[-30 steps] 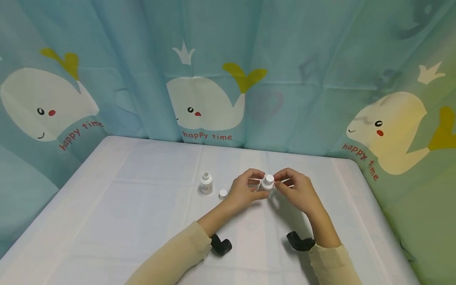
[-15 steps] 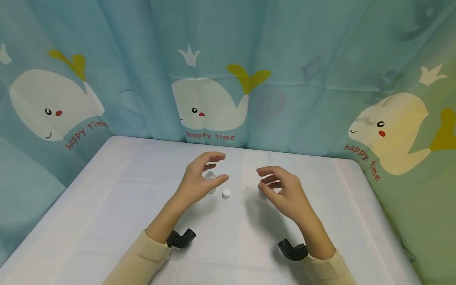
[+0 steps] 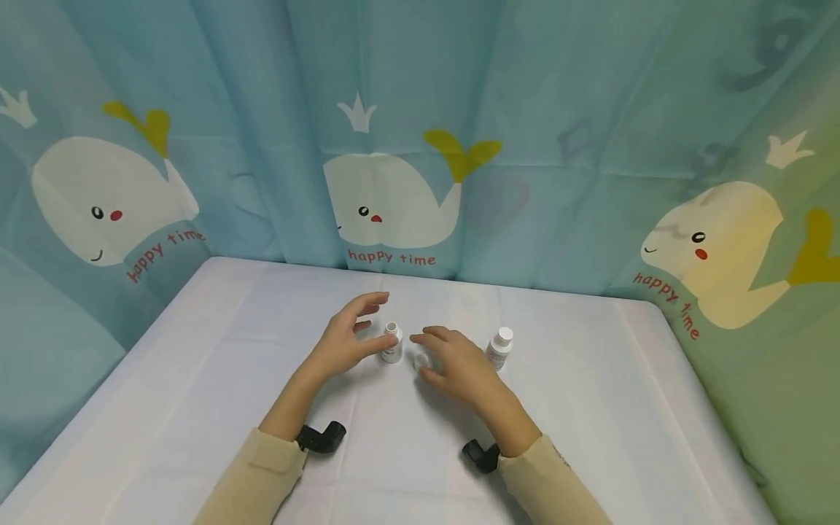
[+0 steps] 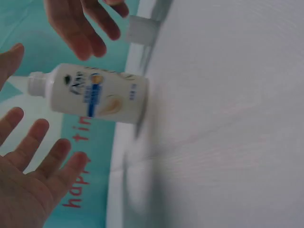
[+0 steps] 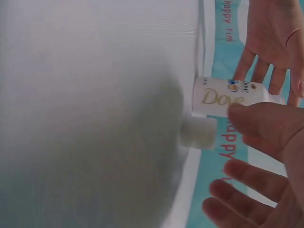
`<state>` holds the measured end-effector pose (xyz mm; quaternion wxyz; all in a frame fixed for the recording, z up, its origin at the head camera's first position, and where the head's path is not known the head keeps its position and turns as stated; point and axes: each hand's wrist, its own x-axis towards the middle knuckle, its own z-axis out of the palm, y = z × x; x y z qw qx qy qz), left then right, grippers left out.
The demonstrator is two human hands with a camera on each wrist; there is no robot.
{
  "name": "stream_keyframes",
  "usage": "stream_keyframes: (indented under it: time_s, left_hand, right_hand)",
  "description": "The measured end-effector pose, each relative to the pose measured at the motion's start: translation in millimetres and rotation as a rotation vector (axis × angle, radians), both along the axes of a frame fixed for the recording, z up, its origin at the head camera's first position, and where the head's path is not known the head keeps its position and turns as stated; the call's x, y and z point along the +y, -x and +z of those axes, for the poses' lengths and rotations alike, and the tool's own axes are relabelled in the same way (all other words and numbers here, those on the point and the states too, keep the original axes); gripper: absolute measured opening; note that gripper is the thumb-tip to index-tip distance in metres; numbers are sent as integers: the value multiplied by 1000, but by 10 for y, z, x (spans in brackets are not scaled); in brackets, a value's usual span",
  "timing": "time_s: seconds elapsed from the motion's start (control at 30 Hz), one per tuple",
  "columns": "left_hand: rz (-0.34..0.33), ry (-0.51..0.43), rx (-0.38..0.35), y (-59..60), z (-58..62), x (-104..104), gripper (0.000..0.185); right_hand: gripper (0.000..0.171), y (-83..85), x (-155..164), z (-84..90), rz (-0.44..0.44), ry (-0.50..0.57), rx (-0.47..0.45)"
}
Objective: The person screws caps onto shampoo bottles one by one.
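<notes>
Nearest the person, both cream sleeves (image 3: 262,467) lie over the white worktop (image 3: 197,408), each wrist carrying a small black camera mount. Just beyond them the left hand (image 3: 341,339) is spread, fingers straight and thumb apart, cupped round the left side of the uncapped bottle (image 3: 392,343) without closing on it — in the left wrist view the fingertips stand just short of the label. The right hand (image 3: 456,361) is also open, fingers loosely fanned, hovering over the loose white cap (image 3: 421,360) that lies on the worktop just right of the bottle's foot; in the right wrist view the cap (image 5: 198,133) sits touching or nearly touching the base of the bottle (image 5: 228,97), with the fingers above it and no pinch made. To do this well, I judge the left hand should settle on the bottle's body low down and hold it upright, since it is slim and light and looks easy to tip, while the right takes the cap by its rim between thumb and fingertips — squarely, so it meets the neck level. Close crowding is the hindrance: cap, bottle and both hands share little room. Farther right, apart, stands a capped bottle (image 3: 499,348); behind all hangs the blue whale curtain (image 3: 420,146).
</notes>
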<state>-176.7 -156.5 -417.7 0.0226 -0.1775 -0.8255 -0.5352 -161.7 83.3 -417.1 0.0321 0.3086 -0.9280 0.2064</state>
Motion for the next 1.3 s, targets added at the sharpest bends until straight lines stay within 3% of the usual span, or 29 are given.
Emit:
stream_keyframes:
  time_s: [0.27, 0.57, 0.77, 0.93, 1.03, 1.13, 1.3]
  left_hand:
    - [-31, 60, -161, 11, -175, 72, 70]
    - [8, 30, -189, -2, -211, 105, 51]
    - [29, -4, -198, -26, -126, 118, 50]
    - [-53, -5, -212, -120, 48, 133, 49]
    - [-99, 16, -207, -186, 131, 145, 45]
    - [-131, 23, -195, -238, 183, 166, 41]
    - [-158, 56, -186, -312, 225, 199, 38]
  right_hand:
    - [36, 38, -88, -97, 10, -38, -88]
    - [22, 28, -45, -99, 21, 2, -98]
    - [21, 14, 55, 112, 35, 207, -87]
    - [22, -33, 166, 318, 71, 506, -76]
    - [25, -63, 206, 409, 105, 633, -39]
    - [28, -98, 213, 466, 121, 687, -21]
    - [29, -163, 187, 498, 104, 678, -58]
